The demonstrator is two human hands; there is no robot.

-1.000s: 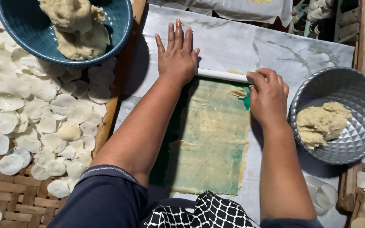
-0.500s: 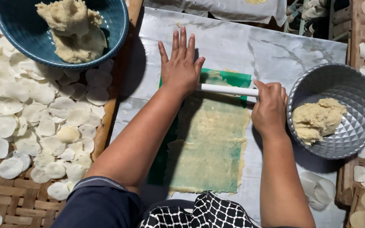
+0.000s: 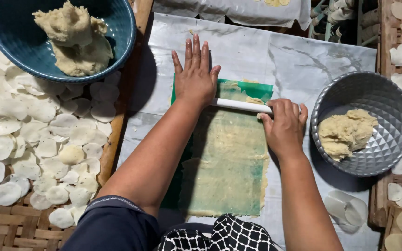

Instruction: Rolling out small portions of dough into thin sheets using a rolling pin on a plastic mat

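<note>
Dough bowls, blue [image 3: 5, 51] and silver [image 3: 373, 93], flank the thin dough sheet [image 3: 231, 162]. Left hand [image 3: 194, 76] flat, right hand [image 3: 284, 123] gripping white rolling pin [image 3: 240, 105].

Smooth white rolling pin [image 3: 240, 105], perhaps plastic, faceted shiny metal bowl [image 3: 350, 95], glossy blue bowl [image 3: 5, 46], woven bamboo tray [image 3: 5, 227]

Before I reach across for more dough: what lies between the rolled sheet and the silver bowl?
In the head view, only the right hand and bare plastic sheeting separate the dough sheet from the silver bowl.

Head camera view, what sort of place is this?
Probably a small home food workshop: a rolling pin over flattened dough, bowls of dough, and thin white discs on woven trays.
</note>
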